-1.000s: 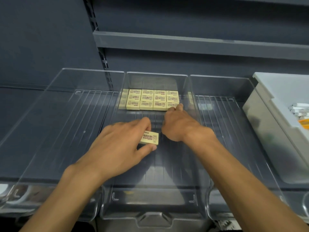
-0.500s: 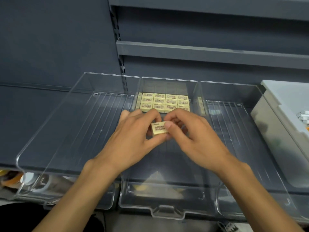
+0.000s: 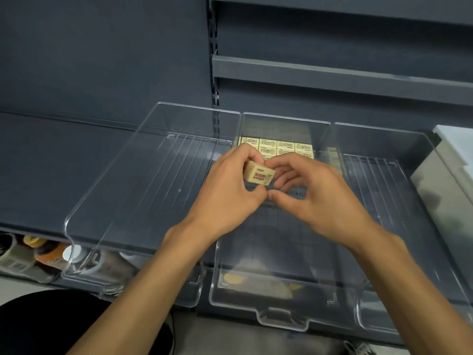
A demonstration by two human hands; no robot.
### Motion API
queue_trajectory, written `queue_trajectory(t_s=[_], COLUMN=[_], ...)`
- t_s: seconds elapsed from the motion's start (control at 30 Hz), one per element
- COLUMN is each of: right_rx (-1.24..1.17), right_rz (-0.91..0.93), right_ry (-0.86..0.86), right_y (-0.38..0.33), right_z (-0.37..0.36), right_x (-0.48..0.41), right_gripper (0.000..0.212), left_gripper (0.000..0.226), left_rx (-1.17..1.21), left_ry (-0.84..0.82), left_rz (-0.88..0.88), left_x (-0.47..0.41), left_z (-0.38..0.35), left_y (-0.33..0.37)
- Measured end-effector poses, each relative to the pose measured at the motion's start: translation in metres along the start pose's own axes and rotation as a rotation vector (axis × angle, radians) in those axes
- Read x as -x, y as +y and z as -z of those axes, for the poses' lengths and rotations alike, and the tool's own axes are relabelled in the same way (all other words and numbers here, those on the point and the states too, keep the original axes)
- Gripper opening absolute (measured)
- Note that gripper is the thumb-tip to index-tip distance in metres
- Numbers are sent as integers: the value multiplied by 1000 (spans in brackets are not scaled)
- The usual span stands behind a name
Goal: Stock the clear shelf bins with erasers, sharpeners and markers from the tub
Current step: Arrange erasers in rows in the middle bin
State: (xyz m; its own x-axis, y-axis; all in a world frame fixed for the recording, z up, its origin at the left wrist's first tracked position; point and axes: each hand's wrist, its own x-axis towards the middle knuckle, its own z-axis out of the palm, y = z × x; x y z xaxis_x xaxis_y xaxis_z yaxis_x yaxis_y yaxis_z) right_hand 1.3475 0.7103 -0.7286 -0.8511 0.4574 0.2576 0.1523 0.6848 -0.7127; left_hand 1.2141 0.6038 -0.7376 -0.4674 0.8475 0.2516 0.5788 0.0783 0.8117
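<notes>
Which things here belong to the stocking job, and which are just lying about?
Job: held eraser, pinched between left hand and right hand; stocked erasers in the middle bin; left bin; right bin; tub.
Lying about: containers below the bins; upper shelf.

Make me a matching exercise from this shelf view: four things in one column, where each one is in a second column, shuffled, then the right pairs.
Things
1. loose eraser
2. rows of erasers
3. grey tub
4. left bin

Places
A. at the far right edge of the view
B. at the back of the middle bin
C. held between the left hand and the right hand
D. beside the middle bin, on its left

Pairs: 1-C, 2-B, 3-A, 4-D
</notes>
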Motion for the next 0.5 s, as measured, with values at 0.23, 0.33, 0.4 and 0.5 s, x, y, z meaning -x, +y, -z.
queue_trajectory(t_s=[0.23,0.33,0.4,0.5], right_rx=[144,156,96,24], right_rz=[49,92,91,62], right_ry=[-15,-47,-55,-20], right_y=[8,8,8,11], right_z=[-4,-9,-16,-20], right_x=[-13,-18,-19,-16], right_gripper=[26,25,28,27], left_gripper=[35,43,43,38], left_rx=[65,104,120,156], left_ry=[1,4,31,41], left_rz=[40,36,44,56], left_x=[-6,-7,-8,-8], left_z=[-4,-5,-5,-6], left_y=[1,1,0,1])
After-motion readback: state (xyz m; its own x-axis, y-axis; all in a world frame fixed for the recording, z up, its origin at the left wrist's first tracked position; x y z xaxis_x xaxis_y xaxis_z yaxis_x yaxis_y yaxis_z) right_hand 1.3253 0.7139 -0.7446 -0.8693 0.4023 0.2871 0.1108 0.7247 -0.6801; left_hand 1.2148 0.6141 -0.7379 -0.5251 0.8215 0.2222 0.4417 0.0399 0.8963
